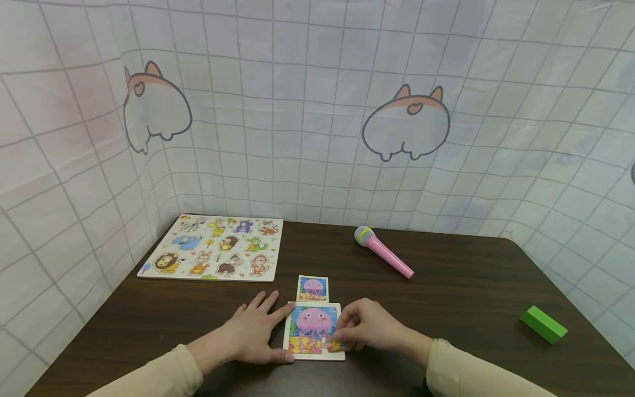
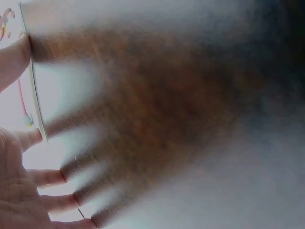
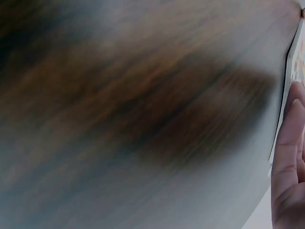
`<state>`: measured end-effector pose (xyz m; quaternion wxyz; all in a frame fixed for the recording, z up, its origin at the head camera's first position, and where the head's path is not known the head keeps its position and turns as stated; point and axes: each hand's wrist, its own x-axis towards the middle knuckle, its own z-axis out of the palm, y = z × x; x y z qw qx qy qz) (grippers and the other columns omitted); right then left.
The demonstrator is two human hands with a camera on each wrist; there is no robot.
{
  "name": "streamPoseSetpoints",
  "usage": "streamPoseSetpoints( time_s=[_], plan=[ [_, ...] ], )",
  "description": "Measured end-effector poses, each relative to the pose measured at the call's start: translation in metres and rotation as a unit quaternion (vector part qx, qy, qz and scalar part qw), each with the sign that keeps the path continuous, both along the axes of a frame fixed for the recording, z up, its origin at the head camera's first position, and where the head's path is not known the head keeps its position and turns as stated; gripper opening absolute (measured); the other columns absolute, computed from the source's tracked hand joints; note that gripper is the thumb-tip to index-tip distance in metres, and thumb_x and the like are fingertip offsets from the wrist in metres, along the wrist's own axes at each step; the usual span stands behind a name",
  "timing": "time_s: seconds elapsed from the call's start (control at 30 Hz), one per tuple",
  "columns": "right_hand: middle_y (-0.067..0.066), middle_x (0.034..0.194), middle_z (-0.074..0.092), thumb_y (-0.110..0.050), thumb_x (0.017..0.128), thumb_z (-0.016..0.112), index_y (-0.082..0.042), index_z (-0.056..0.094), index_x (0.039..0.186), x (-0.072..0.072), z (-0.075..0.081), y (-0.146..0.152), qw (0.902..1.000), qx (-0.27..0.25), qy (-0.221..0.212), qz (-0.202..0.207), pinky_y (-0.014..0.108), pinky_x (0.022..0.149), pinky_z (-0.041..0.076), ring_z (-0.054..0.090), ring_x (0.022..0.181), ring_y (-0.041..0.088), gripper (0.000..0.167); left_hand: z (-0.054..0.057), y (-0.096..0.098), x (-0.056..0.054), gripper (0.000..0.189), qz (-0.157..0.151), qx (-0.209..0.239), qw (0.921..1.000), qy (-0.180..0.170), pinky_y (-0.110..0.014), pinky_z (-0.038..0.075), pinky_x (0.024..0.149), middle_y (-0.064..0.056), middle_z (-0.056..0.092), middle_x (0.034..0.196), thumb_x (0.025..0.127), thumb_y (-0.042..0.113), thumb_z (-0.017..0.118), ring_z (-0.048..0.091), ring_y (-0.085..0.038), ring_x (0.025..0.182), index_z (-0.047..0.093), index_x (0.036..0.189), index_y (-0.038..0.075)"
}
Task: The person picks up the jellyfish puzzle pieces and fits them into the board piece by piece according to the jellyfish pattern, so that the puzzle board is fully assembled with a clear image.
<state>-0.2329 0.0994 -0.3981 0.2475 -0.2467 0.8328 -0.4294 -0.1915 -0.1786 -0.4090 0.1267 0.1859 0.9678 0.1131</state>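
Note:
A small jigsaw puzzle point(image 1: 306, 331) of a pink jellyfish in a white frame lies in front of the person. Spread out flat, the left hand point(image 1: 255, 331) has its thumb and index finger at the frame's left edge. The frame's edge point(image 2: 35, 90) also shows in the left wrist view beside the thumb. At the puzzle's lower right corner, the right hand point(image 1: 369, 326) pinches a corner puzzle piece point(image 1: 334, 345), which sits slightly askew with a pale gap to its left. Right-hand fingers point(image 3: 290, 129) appear beside the frame in the right wrist view.
A small jellyfish picture card point(image 1: 313, 288) touches the puzzle's far edge. A board of animal pictures point(image 1: 213, 248) lies at the back left. Behind the right hand is a pink toy microphone point(image 1: 387, 255), and a green block point(image 1: 543, 325) lies far right on the dark table point(image 1: 461, 286).

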Motion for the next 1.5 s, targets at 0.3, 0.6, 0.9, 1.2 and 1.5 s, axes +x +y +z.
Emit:
streamPoseSetpoints(
  time_s=[0.3, 0.6, 0.9, 1.2, 1.5],
  plan=[
    [0.003, 0.063, 0.071, -0.018, 0.088, 0.082, -0.008, 0.07, 0.08, 0.005, -0.005, -0.007, 0.999, 0.024, 0.026, -0.027, 0.023, 0.051, 0.051, 0.063, 0.055, 0.006, 0.018, -0.001, 0.002, 0.0, 0.096, 0.002, -0.003, 1.0, 0.003, -0.073, 0.035, 0.109, -0.022, 0.031, 0.165, 0.082, 0.071, 0.07, 0.029, -0.051, 0.151, 0.039, 0.159, 0.024],
    [-0.006, 0.06, 0.063, -0.019, 0.084, 0.085, -0.013, 0.068, 0.073, 0.011, -0.006, -0.014, 0.9921, 0.06, 0.106, -0.028, 0.021, 0.051, 0.04, 0.056, 0.055, 0.005, 0.021, 0.001, 0.002, 0.001, 0.095, 0.004, 0.002, 1.0, -0.001, -0.073, 0.034, 0.11, -0.022, 0.031, 0.165, 0.083, 0.07, 0.071, 0.029, -0.051, 0.151, 0.039, 0.159, 0.024],
    [-0.007, 0.063, 0.061, -0.018, 0.082, 0.086, -0.013, 0.069, 0.073, 0.014, -0.007, -0.015, 0.9875, 0.075, 0.136, -0.023, 0.021, 0.052, 0.041, 0.052, 0.058, 0.005, 0.02, 0.001, 0.003, 0.002, 0.095, 0.007, -0.001, 1.0, -0.002, -0.073, 0.034, 0.11, -0.022, 0.03, 0.165, 0.082, 0.07, 0.071, 0.028, -0.05, 0.151, 0.038, 0.159, 0.025],
    [-0.006, 0.06, 0.06, -0.018, 0.083, 0.086, -0.011, 0.067, 0.072, 0.01, -0.005, -0.017, 0.9914, 0.073, 0.104, -0.033, 0.022, 0.049, 0.042, 0.053, 0.054, 0.006, 0.023, 0.0, 0.003, 0.001, 0.096, 0.006, -0.006, 1.0, 0.002, -0.072, 0.034, 0.11, -0.022, 0.031, 0.165, 0.082, 0.07, 0.071, 0.029, -0.051, 0.151, 0.038, 0.159, 0.024],
    [-0.006, 0.055, 0.056, -0.021, 0.084, 0.086, -0.011, 0.064, 0.067, 0.007, -0.005, -0.024, 0.9906, 0.098, 0.079, -0.054, 0.02, 0.044, 0.038, 0.049, 0.046, 0.006, 0.03, 0.001, 0.002, 0.001, 0.095, 0.008, -0.006, 0.9999, -0.005, -0.072, 0.033, 0.11, -0.021, 0.03, 0.165, 0.083, 0.07, 0.071, 0.027, -0.05, 0.151, 0.038, 0.159, 0.025]
  ],
)
